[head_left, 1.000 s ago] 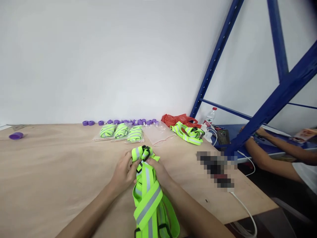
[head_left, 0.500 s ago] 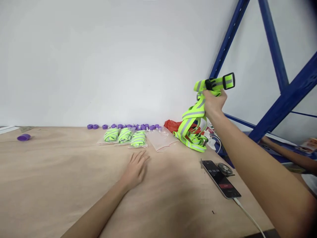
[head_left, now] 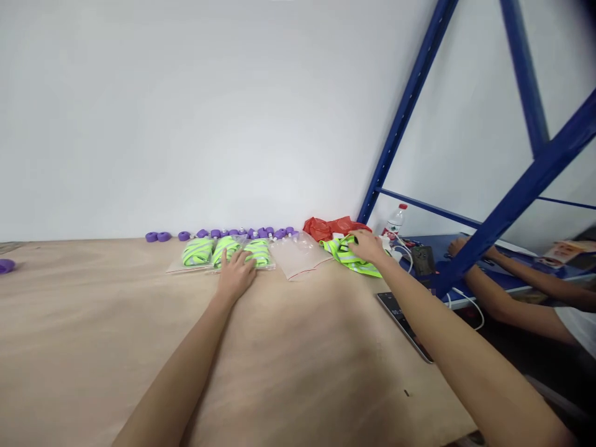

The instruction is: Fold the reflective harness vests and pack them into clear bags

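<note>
A loose heap of yellow-green reflective straps (head_left: 345, 251) with grey stripes lies on the table at the right. My right hand (head_left: 369, 246) is on the heap, its fingers curled at the upper edge of the straps; part of the heap is hidden behind the hand. My left hand (head_left: 236, 274) reaches to the packed straps, fingers spread and palm down, holding nothing. Its fingertips overlap the middle clear bag of rolled straps (head_left: 222, 249). Similar bags lie either side, a left bag (head_left: 197, 251) and a right bag (head_left: 259, 251). An empty clear zip bag (head_left: 298, 256) lies between my hands.
Purple round pieces (head_left: 216, 233) line the wall. Behind the straps are a red plastic bag (head_left: 326, 228) and a water bottle (head_left: 395, 221). A phone (head_left: 404, 323) lies near my right forearm. Past the blue rack post (head_left: 505, 198), another person's arms (head_left: 496, 297) rest at a blue table.
My right hand has come down and left, lowering the raised straps onto the table. My left hand has moved forward and left onto the packed bags. The view has turned rightward.
</note>
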The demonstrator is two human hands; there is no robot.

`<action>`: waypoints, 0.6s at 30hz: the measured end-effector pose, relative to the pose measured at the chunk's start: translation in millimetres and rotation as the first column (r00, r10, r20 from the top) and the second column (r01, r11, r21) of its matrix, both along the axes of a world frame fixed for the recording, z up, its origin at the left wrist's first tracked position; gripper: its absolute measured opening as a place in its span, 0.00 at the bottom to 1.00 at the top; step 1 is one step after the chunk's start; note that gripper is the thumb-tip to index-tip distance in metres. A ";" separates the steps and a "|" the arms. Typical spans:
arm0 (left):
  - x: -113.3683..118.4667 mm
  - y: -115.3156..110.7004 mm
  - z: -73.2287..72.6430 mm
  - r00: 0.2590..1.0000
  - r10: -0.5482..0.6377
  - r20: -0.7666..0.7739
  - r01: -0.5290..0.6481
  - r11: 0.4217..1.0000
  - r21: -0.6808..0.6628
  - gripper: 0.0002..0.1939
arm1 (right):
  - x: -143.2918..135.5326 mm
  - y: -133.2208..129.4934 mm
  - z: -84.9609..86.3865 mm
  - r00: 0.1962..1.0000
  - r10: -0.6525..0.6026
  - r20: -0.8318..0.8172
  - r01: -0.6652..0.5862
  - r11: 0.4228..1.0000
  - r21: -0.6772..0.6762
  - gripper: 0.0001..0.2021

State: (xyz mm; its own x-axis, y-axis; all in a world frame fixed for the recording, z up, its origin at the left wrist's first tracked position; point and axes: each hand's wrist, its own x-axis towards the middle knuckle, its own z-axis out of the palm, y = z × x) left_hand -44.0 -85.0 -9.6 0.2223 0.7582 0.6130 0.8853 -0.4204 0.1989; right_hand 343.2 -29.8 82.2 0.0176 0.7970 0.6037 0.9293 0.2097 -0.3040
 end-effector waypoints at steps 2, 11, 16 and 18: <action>1.5 1.9 2.2 0.999 -0.013 0.046 0.014 1.000 -0.014 0.13 | -18.3 -7.3 -0.8 0.994 0.089 0.065 -0.087 0.996 -0.028 0.15; -1.2 -4.5 39.3 0.889 0.069 0.452 -0.045 0.997 -0.063 0.14 | -128.3 -73.8 -72.8 0.736 0.613 0.288 -0.461 0.765 -0.449 0.30; -18.6 -28.6 81.9 0.729 0.145 0.670 -0.005 0.978 -0.207 0.16 | -144.7 -54.7 -67.8 0.814 0.548 0.194 -0.438 0.798 -0.414 0.32; -23.5 -46.0 92.5 0.662 0.152 0.733 0.102 0.952 -0.290 0.18 | -143.6 -56.2 -63.3 0.837 0.520 0.172 -0.435 0.822 -0.368 0.30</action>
